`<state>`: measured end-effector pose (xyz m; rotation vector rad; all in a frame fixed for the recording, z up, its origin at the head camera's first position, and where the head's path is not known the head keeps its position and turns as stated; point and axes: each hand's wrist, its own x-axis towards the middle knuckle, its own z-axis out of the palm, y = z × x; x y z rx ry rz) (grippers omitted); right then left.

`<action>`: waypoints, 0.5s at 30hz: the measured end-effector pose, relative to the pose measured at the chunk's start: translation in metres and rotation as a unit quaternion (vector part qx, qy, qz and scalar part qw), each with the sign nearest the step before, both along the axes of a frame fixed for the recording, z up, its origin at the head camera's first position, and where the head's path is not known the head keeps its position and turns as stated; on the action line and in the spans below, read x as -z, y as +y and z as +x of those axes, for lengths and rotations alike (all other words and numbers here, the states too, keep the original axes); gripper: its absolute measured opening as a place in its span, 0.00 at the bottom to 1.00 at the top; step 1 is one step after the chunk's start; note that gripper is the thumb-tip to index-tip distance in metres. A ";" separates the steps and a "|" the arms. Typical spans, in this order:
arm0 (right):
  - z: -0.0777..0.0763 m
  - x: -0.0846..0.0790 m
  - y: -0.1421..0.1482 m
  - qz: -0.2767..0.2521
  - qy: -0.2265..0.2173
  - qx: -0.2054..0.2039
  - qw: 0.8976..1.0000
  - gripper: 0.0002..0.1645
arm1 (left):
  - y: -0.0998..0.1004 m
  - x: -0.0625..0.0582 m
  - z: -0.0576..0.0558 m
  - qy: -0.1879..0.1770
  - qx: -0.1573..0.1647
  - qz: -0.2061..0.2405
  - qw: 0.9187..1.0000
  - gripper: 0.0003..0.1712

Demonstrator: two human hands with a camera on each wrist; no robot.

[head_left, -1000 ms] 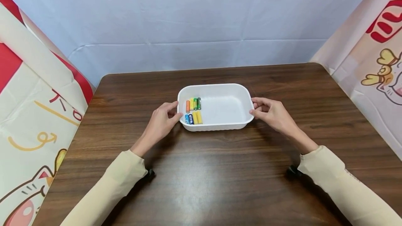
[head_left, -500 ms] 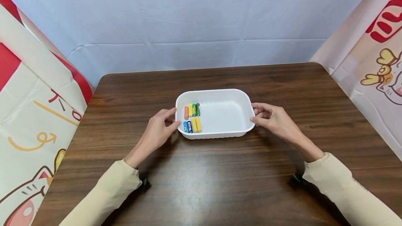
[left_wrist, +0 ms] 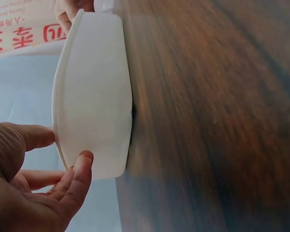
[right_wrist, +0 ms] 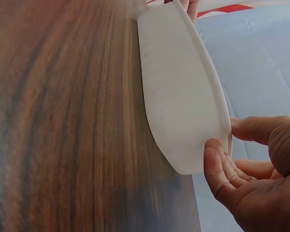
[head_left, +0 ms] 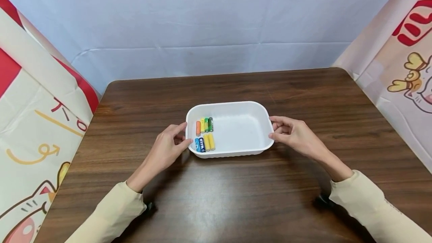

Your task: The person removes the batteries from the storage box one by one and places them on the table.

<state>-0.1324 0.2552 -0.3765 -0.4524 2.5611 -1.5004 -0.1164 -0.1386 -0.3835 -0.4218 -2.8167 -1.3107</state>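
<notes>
A white plastic tray (head_left: 241,134) with rounded corners sits on the wooden table, held at both short ends. Inside it, at its left end, several batteries lie in two rows. The back row has an orange battery (head_left: 198,128), a yellow one, and two green ones (head_left: 209,124). In the front row are a light blue battery (head_left: 197,144), a dark blue one (head_left: 202,144) and two yellow ones (head_left: 209,142). My left hand (head_left: 165,145) pinches the tray's left rim, thumb at the rim and fingertips against the outer wall. My right hand (head_left: 298,136) grips the right rim likewise.
The brown wooden table (head_left: 216,198) extends around the tray on all sides. A pale cloth backdrop (head_left: 209,21) hangs behind its far edge. Printed cloths hang at the left (head_left: 40,141) and right (head_left: 405,70).
Both hands have drawn the tray toward the near edge and slightly left, batteries inside. The batteries keep their two rows, and the grip on both ends stays the same.
</notes>
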 end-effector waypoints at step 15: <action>0.013 -0.002 -0.003 -0.013 -0.014 -0.029 0.999 0.34 | -0.009 -0.002 0.012 0.007 0.006 0.001 1.000 0.32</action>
